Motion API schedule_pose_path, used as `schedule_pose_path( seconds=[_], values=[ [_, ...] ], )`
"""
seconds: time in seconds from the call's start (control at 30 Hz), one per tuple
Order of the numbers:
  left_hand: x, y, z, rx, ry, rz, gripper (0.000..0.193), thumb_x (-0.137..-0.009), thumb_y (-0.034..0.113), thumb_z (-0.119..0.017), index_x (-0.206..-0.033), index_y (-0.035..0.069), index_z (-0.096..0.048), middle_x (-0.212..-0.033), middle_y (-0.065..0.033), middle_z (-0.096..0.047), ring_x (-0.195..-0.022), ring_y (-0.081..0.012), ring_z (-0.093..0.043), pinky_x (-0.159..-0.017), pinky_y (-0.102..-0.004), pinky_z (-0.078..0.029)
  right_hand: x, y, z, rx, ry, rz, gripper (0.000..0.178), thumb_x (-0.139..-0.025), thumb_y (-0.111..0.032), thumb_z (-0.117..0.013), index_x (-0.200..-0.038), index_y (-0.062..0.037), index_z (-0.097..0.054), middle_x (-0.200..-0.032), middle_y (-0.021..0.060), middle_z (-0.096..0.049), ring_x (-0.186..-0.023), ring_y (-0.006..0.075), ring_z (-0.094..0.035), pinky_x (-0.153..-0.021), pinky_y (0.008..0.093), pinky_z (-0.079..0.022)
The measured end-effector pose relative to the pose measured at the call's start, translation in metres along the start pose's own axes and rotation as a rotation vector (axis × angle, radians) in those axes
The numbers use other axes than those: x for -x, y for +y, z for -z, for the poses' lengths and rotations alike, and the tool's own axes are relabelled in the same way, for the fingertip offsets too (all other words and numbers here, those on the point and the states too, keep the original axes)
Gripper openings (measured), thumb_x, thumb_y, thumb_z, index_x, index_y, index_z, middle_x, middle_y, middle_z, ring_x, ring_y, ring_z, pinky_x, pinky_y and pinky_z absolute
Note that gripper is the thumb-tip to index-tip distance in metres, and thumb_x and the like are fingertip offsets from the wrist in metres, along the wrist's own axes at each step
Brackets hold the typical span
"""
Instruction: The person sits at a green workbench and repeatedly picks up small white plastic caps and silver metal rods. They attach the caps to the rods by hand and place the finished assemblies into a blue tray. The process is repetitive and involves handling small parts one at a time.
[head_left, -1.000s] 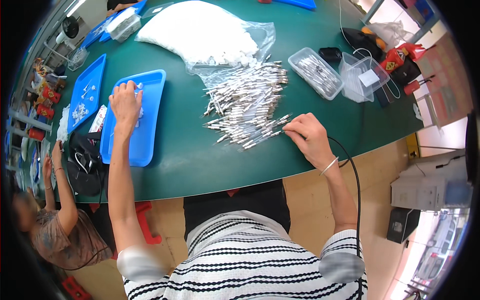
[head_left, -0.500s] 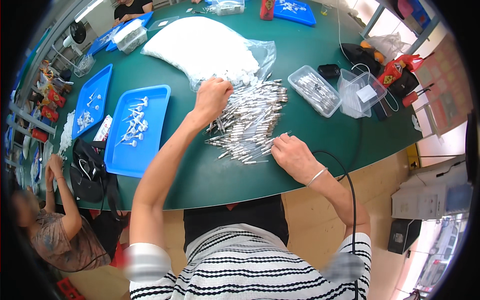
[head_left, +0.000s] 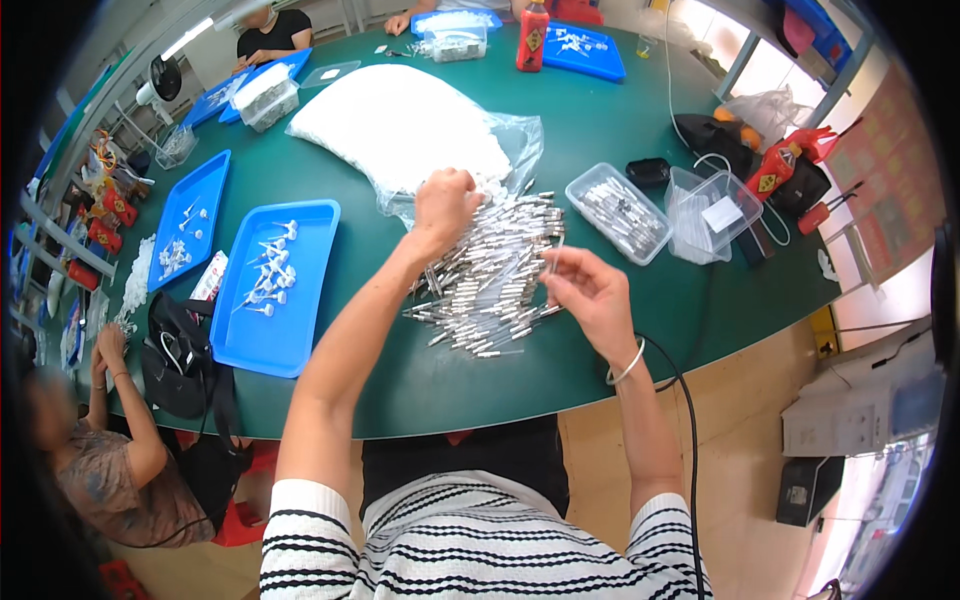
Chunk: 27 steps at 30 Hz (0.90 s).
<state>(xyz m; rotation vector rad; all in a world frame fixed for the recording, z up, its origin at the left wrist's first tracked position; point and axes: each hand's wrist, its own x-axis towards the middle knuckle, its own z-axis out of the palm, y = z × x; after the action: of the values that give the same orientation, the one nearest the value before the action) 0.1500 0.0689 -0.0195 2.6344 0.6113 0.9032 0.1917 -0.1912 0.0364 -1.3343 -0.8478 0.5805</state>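
Observation:
A heap of thin clear tubes with silvery metal ends (head_left: 490, 275) lies on the green table before me. My right hand (head_left: 592, 292) is raised at the heap's right edge, pinching one slender tube (head_left: 553, 262) upright between thumb and forefinger. My left hand (head_left: 447, 210) is at the mouth of a clear plastic bag full of small white pieces (head_left: 400, 125), just above the heap. Its fingers are curled, and what they hold, if anything, is hidden. To the left, a blue tray (head_left: 325, 290) carries several tubes with white caps.
A clear box of tubes (head_left: 625, 225) stands right of the heap, beside a second clear box (head_left: 705, 225). A black cable runs by my right wrist. Another blue tray (head_left: 200, 240) and a black bag (head_left: 175, 350) are at left. Co-workers sit left and at the far side.
My right hand has lifted off the heap's lower right edge and turned, now holding a tube up. My left hand stays at the bag's mouth. The whole view has shifted slightly.

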Motion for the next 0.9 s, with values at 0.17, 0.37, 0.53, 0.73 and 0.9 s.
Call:
schedule_pose_path(
  seconds=[0.17, 0.37, 0.53, 0.73, 0.9],
  values=[
    [0.052, 0.003, 0.048, 0.763, -0.107, 0.396, 0.019, -0.082, 0.015, -0.072, -0.089, 0.001, -0.062, -0.076, -0.0023, -0.062, -0.067, -0.0055, -0.055, -0.062, -0.0213, -0.046, -0.03, 0.007, -0.019, -0.286, -0.035, 0.016, 0.014, -0.087, -0.005, -0.066, -0.098, 0.0018, -0.061, -0.089, 0.0077, -0.066, -0.078, 0.0127, -0.065, -0.071, 0.0253, -0.055],
    [0.101, 0.031, 0.091, 1.56, -0.239, 0.689, 0.023, -0.086, 0.009, -0.068, -0.107, 0.0, -0.062, -0.093, -0.0068, -0.067, -0.079, -0.0098, -0.06, -0.074, -0.0243, -0.051, -0.048, 0.024, -0.062, -0.446, -0.12, -0.007, 0.013, -0.088, -0.007, -0.065, -0.098, 0.001, -0.061, -0.091, 0.0087, -0.065, -0.08, 0.0153, -0.067, -0.073, 0.0268, -0.056],
    [0.11, 0.015, 0.077, 1.546, -0.243, 0.651, 0.028, -0.086, 0.008, -0.068, -0.112, 0.001, -0.061, -0.097, -0.0059, -0.064, -0.081, -0.0106, -0.061, -0.075, -0.0246, -0.052, -0.044, 0.041, -0.075, -0.466, -0.089, -0.037, 0.013, -0.089, -0.007, -0.064, -0.098, 0.0019, -0.06, -0.09, 0.0091, -0.065, -0.08, 0.0163, -0.067, -0.074, 0.0282, -0.057],
    [0.113, 0.019, 0.079, 1.524, -0.189, 0.69, 0.023, -0.087, 0.006, -0.065, -0.11, 0.0, -0.062, -0.097, -0.0068, -0.066, -0.084, -0.0118, -0.063, -0.074, -0.0243, -0.052, -0.045, 0.042, -0.077, -0.429, -0.053, -0.091, 0.014, -0.091, -0.007, -0.062, -0.1, 0.0025, -0.06, -0.092, 0.0108, -0.065, -0.082, 0.0171, -0.067, -0.075, 0.0293, -0.057],
    [0.113, 0.018, 0.082, 1.607, -0.223, 0.725, 0.023, -0.09, 0.006, -0.062, -0.112, -0.001, -0.059, -0.101, -0.0094, -0.066, -0.091, -0.014, -0.066, -0.078, -0.0228, -0.055, -0.046, 0.049, -0.076, -0.416, -0.035, -0.032, 0.013, -0.091, -0.007, -0.062, -0.101, 0.0019, -0.06, -0.091, 0.0101, -0.065, -0.082, 0.0166, -0.067, -0.074, 0.0284, -0.056]
  ],
)
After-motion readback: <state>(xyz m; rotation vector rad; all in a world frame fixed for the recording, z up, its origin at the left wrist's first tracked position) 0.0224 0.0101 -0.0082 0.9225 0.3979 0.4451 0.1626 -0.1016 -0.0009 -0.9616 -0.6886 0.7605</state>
